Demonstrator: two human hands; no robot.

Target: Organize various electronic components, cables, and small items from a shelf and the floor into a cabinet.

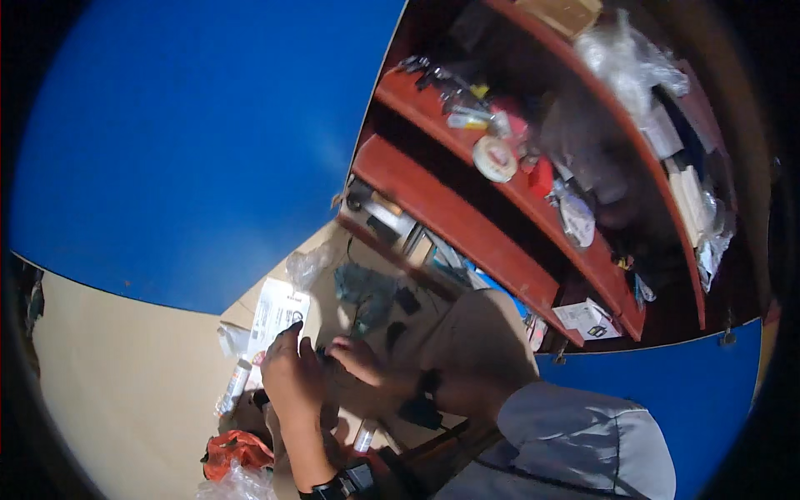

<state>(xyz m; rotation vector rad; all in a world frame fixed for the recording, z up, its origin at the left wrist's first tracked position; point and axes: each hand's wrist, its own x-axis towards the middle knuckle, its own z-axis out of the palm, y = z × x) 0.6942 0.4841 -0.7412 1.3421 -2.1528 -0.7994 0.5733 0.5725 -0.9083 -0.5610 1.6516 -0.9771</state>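
Blue wall [183, 142] fills the upper left, red shelves [467, 225] crowd the upper right. Low in the frame, I see my left hand [292, 375] and right hand [358, 360] meeting over a small dark part [321, 354]; fingers curled, grip I cannot tell. Just above, a white printed sheet [277, 317] lies on cardboard [333, 250]. An orange bag [237, 450] sits at lower left.
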